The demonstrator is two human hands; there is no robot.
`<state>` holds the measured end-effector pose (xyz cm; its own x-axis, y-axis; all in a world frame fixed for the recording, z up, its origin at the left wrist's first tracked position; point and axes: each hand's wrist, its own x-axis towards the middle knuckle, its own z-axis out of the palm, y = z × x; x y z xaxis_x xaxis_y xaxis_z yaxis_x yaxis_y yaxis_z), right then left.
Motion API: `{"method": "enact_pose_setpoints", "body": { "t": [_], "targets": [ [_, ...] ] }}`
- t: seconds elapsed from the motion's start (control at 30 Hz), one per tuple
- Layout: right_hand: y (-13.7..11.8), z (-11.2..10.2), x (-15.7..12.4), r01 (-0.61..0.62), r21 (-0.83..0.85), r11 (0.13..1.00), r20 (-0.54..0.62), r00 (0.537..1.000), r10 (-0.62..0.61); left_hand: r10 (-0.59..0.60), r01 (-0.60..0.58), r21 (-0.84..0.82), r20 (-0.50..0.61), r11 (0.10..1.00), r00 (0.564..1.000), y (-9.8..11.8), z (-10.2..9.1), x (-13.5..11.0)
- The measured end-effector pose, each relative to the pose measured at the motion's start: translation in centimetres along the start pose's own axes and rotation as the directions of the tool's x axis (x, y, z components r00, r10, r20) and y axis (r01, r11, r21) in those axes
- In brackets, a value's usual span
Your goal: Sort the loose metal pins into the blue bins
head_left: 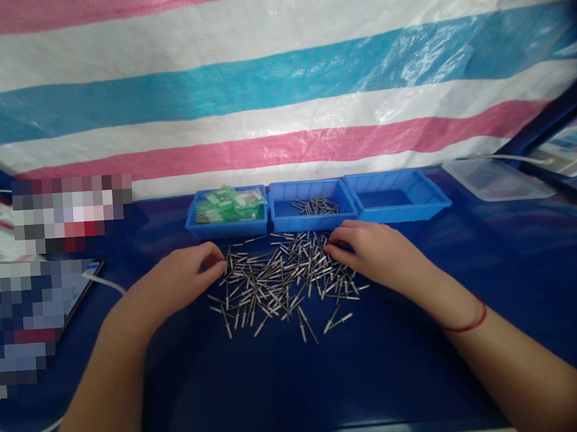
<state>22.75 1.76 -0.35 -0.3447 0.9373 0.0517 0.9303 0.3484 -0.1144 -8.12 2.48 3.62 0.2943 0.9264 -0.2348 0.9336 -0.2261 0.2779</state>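
Dark-blue tabletop (424, 364): heap of thin silver metal pins (283, 281) between my hands; left hand (182, 281) pinched, grip unclear; right hand (371, 253) half-open, fingertips touching.

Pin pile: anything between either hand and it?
Nothing visible. The left hand touches the pin pile at its left edge, the right hand at its upper right edge. The blue trays stand behind the pile, not between.
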Motion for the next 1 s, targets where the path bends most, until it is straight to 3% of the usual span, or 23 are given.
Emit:
{"method": "enact_pose_setpoints", "body": {
  "t": [0.23, 0.5, 1.0],
  "targets": [
    [-0.1, -0.1, -0.3, -0.047, -0.044, 0.998, -0.013, 0.999, 0.046, 0.122, -0.121, 0.015, -0.119, 0.993, 0.985, 2.1, 0.7, 0.0],
    [-0.1, 0.6, 0.0, -0.096, -0.019, 0.995, -0.005, 0.995, 0.096, 0.286, -0.288, -0.001, -0.114, 0.958, 0.951, 4.4, 3.0, 0.0],
    [0.1, 2.2, 0.5, -0.14, 0.132, 0.981, -0.027, 0.989, 0.144, 0.349, -0.354, -0.014, -0.127, 0.935, 0.928, 5.1, 3.5, -0.1]
  ]
}}
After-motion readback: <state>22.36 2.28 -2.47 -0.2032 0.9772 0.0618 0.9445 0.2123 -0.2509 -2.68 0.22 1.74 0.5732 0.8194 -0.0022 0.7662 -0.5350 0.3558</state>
